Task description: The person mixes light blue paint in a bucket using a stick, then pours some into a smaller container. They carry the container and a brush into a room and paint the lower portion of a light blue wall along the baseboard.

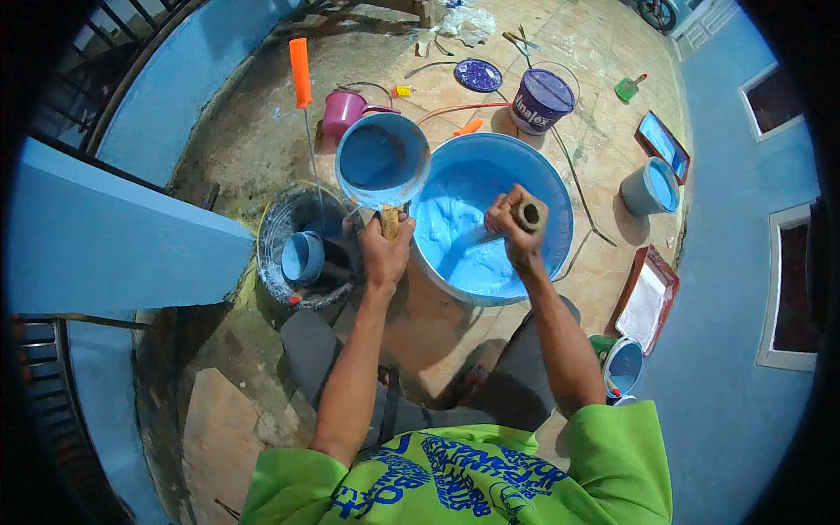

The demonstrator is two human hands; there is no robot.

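A wide blue bucket (567,206) holds light blue paint (451,214) with thick swirls on top. My right hand (512,232) is wrapped round a thick stick (530,215) with a hollow-looking upper end; its blue-coated lower part (468,241) slants into the paint. In my left hand (387,254) I grip the stubby handle of a round, paint-stained dipper (381,162). The dipper is tilted beside the bucket's left rim, its inside shaded blue. Just below and left of it stands a dark, paint-smeared bucket (271,249) with a small blue container (303,256) inside.
An orange-handled long rod (301,74) rises from the dark bucket. Beyond are a pink dipper (343,114), a purple paint pail (542,101) and its lid (479,75). Rightward are a grey bucket (643,194), paint trays (665,144) and a green-white tub (623,366) by a blue wall (735,289).
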